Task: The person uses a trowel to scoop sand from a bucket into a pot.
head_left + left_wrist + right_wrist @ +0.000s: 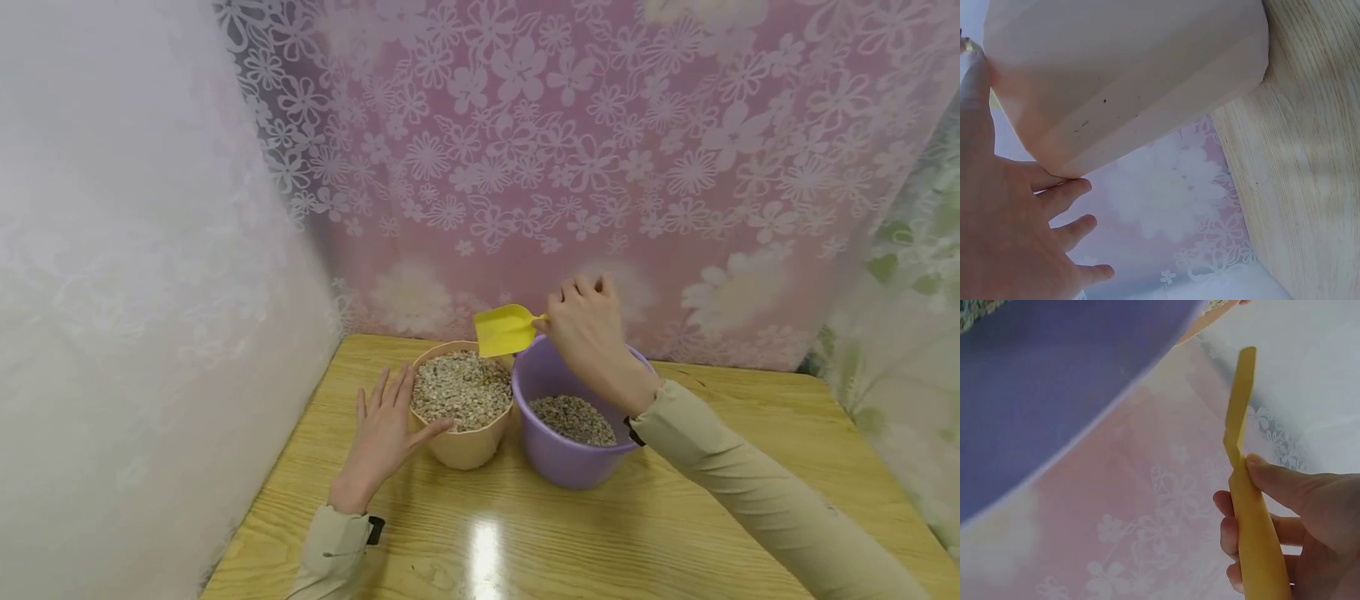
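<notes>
My right hand (588,333) grips the handle of a yellow toy shovel (504,330), thumb along one side and fingers curled round the other, as the right wrist view shows. The blade overlaps the back rim of a peach pot (467,451) in the head view. Pale gravel (459,387) fills this pot nearly to the brim. Spread fingers of my left hand (382,437) rest against the pot's left side, with the thumb over its front rim. Under my right forearm stands a purple bucket (573,467), with a smaller amount of gravel (573,418) at its bottom.
Both containers stand side by side on a wooden table (420,533). Behind them hangs a pink floral curtain (525,167), close to the table's back edge. A whitish sheet (150,292) borders the left side, and a leaf-patterned one (900,333) the right.
</notes>
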The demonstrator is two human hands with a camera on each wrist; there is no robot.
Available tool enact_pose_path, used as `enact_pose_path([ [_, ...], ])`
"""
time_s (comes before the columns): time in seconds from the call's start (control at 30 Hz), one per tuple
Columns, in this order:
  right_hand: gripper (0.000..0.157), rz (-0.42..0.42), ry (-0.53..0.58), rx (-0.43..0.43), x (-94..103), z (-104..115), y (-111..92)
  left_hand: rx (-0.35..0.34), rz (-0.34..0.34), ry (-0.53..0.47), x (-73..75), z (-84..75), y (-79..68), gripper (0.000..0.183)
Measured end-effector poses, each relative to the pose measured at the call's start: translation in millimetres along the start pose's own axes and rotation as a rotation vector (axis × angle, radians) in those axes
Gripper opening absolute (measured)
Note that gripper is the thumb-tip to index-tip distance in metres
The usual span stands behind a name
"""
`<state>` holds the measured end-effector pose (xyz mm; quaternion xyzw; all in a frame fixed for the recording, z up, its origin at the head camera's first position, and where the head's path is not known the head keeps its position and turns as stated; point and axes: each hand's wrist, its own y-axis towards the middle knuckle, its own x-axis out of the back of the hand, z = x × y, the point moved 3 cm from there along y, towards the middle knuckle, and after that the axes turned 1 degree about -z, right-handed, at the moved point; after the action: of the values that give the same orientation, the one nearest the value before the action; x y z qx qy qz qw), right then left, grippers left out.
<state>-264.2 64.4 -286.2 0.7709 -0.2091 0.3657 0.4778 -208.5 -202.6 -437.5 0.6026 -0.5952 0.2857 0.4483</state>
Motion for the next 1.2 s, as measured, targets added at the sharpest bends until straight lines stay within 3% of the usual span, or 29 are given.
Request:
enact_pose_path([
  [0.17, 0.037, -0.021, 0.088, -0.067, 0.8, -21, -20, 0.0, 0.002, -0.002, 0.4, -0.6, 0.1, 0.11],
  [0.37, 0.032, 0.033, 0.133, -0.131, -1.0, -53, -46, -0.011, 0.001, 0.039, 2.3, -1.5, 1.2, 0.11],
  [0.67, 0.039, 0.09, 0.026, -0.116, -16.8, -79, -77, -0.035, -0.038, 0.059, 14.4, -12.6, 6.9, 0.105],
  [0.8, 0.045, 0.091, -0.079, -0.041, -35.3, -79, -87, -0.083, -0.033, 0.058, 16.9, -36.9, 15.9, 0.101],
  [0.93, 0.051, 0.032, -0.183, 0.079, -54.1, -73, -91, -0.17, -0.025, 0.076, 12.4, -69.3, 23.5, 0.099],
  [1.07, 0.053, 0.042, -0.274, 0.169, -69.0, -67, -90, -0.239, 0.012, 0.097, -1.5, -98.1, 27.9, 0.101],
  [1.2, 0.044, 0.097, -0.35, 0.267, -80.0, -60, -86, -0.272, 0.05, 0.106, -18.8, -118.7, 29.1, 0.105],
])
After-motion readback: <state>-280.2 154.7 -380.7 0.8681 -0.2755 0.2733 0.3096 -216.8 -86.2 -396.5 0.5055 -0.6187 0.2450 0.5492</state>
